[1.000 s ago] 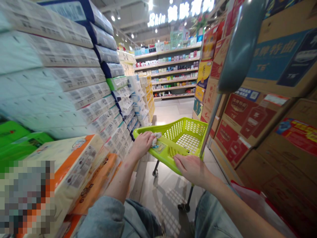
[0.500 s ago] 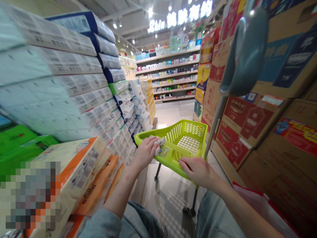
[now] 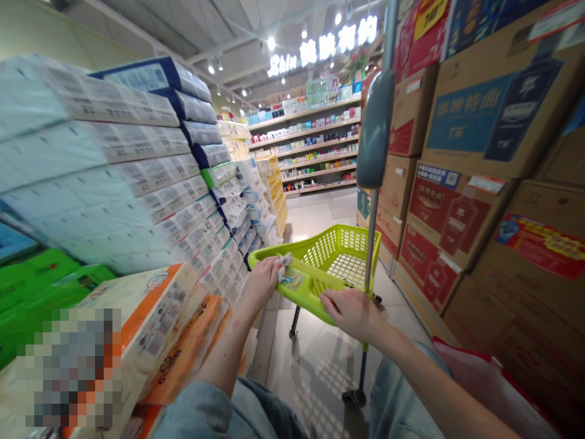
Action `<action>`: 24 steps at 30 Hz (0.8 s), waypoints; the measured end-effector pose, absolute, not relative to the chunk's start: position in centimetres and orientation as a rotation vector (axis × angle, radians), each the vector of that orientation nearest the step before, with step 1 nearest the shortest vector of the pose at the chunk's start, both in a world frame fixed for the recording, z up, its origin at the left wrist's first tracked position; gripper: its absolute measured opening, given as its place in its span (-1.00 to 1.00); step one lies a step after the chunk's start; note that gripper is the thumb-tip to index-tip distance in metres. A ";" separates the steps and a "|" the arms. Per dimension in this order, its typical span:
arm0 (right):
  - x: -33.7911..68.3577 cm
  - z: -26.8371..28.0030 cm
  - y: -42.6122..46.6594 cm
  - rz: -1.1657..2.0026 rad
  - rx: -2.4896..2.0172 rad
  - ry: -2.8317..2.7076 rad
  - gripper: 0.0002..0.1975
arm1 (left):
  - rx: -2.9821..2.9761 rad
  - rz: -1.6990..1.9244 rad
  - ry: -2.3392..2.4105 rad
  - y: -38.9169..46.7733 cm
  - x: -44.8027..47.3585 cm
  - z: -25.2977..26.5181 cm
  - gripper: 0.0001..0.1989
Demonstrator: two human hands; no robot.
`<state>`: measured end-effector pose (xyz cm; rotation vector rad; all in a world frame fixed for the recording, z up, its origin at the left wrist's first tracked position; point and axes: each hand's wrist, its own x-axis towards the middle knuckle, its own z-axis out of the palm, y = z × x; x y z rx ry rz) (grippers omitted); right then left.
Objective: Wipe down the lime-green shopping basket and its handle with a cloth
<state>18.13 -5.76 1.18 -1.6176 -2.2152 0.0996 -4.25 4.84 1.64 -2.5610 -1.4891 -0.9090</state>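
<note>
A lime-green plastic shopping cart (image 3: 305, 295) stands in front of my knees, its lattice basket facing away. My left hand (image 3: 265, 281) is closed on a crumpled white tissue (image 3: 284, 260) at the left part of the cart's near rim, beside a small label (image 3: 292, 280). At the right part of that rim, my right hand (image 3: 350, 311) has its fingers wrapped over the edge; its palm side is hidden. A metal pole (image 3: 372, 231) with a blue-grey moulded piece (image 3: 377, 131) rises just behind my right hand. Where its lower end is fixed cannot be made out.
Stacked white tissue packs (image 3: 114, 164) and orange-and-cream packs (image 3: 159, 329) line the left side. Cardboard cartons (image 3: 479, 116) are piled on the right. A tiled aisle (image 3: 315, 210) leads to stocked shelves (image 3: 311, 137). A red-edged bag (image 3: 484, 378) lies at lower right.
My left hand and the tissue have shifted slightly left along the cart's rim. The pole has swung left in view and looks more upright. My right hand still grips the rim.
</note>
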 end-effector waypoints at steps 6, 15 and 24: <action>18.2 1.2 -5.5 0.094 -1.629 -2.222 -0.61 | -2.478 -0.919 -1.510 5.2 -4.6 0.8 -0.62; 18.5 1.4 -5.5 0.060 -1.654 -2.268 -0.61 | -2.621 -0.941 -1.287 4.7 -4.8 0.5 -0.58; 18.5 1.4 -5.4 0.053 -1.625 -2.285 -0.60 | -2.464 -0.852 -1.434 6.7 -5.9 0.3 -0.59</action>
